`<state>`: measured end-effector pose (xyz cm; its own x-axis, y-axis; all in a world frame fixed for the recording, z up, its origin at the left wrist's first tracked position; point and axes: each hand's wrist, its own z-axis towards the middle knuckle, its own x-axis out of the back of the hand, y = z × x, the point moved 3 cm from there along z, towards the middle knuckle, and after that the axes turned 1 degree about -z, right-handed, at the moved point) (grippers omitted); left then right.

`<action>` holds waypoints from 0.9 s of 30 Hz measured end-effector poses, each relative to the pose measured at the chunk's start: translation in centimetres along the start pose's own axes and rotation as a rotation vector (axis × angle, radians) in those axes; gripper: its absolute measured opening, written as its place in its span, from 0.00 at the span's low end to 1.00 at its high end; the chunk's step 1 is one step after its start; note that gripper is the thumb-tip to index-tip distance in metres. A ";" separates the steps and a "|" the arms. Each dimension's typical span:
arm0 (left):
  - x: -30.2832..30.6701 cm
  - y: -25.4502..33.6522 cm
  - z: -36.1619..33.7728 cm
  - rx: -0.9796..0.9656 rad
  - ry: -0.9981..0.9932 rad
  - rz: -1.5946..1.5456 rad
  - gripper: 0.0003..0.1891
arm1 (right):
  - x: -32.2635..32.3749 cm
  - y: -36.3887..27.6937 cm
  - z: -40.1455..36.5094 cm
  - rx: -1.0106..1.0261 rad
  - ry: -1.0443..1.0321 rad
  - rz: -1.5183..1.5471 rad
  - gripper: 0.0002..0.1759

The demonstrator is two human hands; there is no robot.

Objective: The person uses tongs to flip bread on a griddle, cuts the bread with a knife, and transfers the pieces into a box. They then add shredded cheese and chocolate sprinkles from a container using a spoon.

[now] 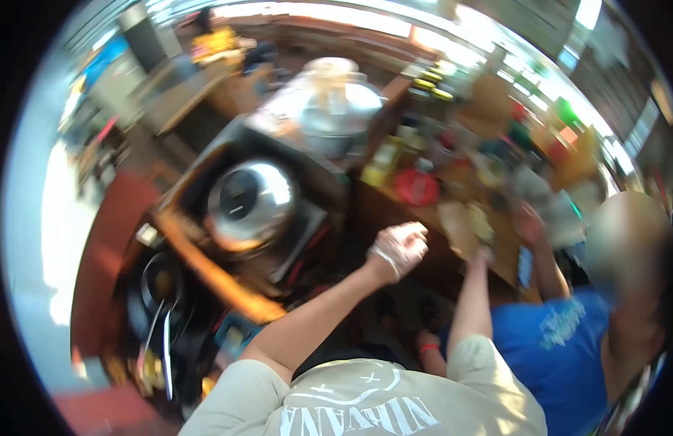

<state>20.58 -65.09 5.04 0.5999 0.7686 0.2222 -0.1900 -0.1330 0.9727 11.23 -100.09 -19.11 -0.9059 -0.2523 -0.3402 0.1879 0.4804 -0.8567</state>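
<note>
In a clear plastic glove, my left hand (400, 249) is raised between the stove and the wooden table. Its fingers are curled together, and what they hold, if anything, is hidden. My right hand (483, 254) reaches to the table's near edge, at the lower end of a light brown board (458, 229) and a pale yellowish item (480, 222). Blur hides its fingers and whether it grips either one. A red round object (417, 187) lies on the table beyond the board.
A lidded pan (251, 203) sits on the stove at left, with a large metal pot (340, 116) behind it. At right, close to my right arm, is a person in a blue shirt (547, 349), one hand (529, 224) over the table.
</note>
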 end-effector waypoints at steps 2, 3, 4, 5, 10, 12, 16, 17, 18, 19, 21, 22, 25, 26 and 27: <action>5.6 2.5 -6.0 -0.108 -0.003 0.056 0.14 | -3.2 1.4 -0.7 -0.079 -0.169 -0.084 0.26; 9.1 5.0 -9.6 -0.115 -0.027 0.138 0.15 | -4.0 2.2 -1.5 -0.134 -0.203 -0.134 0.27; 12.5 7.4 -13.6 -0.059 -0.014 0.222 0.17 | -4.6 3.1 -2.7 -0.183 -0.197 -0.198 0.27; 16.0 9.6 -18.0 -0.072 0.074 0.260 0.17 | -4.1 3.9 -4.1 -0.217 -0.154 -0.263 0.28; 29.7 22.5 -45.1 0.264 0.596 0.603 0.12 | -7.8 6.5 -10.8 -0.244 0.009 -0.542 0.31; 32.7 29.5 -54.1 0.470 0.846 1.098 0.13 | -9.6 7.7 -14.2 -0.251 0.059 -0.594 0.32; 37.9 33.8 -74.0 1.238 0.668 1.821 0.14 | -11.1 9.5 -21.9 -0.292 0.114 -0.622 0.35; 38.5 34.3 -77.6 1.246 0.675 1.819 0.14 | -11.3 10.1 -23.7 -0.308 0.125 -0.632 0.36; 39.2 34.4 -80.6 1.336 0.574 1.937 0.14 | -11.2 10.4 -25.5 -0.325 0.135 -0.645 0.36; 40.1 34.1 -83.2 1.420 0.464 2.051 0.15 | -10.8 10.8 -27.2 -0.338 0.154 -0.656 0.37; 41.8 33.8 -86.0 1.415 0.325 2.051 0.14 | -10.0 11.7 -31.2 -0.399 0.173 -0.703 0.39; 42.4 33.5 -87.0 1.407 0.189 2.054 0.14 | -9.9 11.5 -34.6 -0.450 0.180 -0.757 0.39; 43.9 32.6 -88.3 1.381 0.021 2.100 0.12 | -4.6 16.0 -39.3 -0.576 -0.230 -0.521 0.35; 44.3 32.3 -88.7 1.429 -0.051 2.084 0.12 | -3.2 18.4 -39.0 -0.611 -0.305 -0.564 0.29; 44.3 32.5 -88.6 1.399 -0.068 2.093 0.12 | -0.8 21.0 -37.5 -0.645 -0.390 -0.662 0.24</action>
<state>-27.90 20.04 40.66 0.4237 -0.7886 0.4456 0.0669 -0.4634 -0.8836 1.68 -58.27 -22.31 -0.5439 -0.8359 -0.0737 -0.6553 0.4779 -0.5850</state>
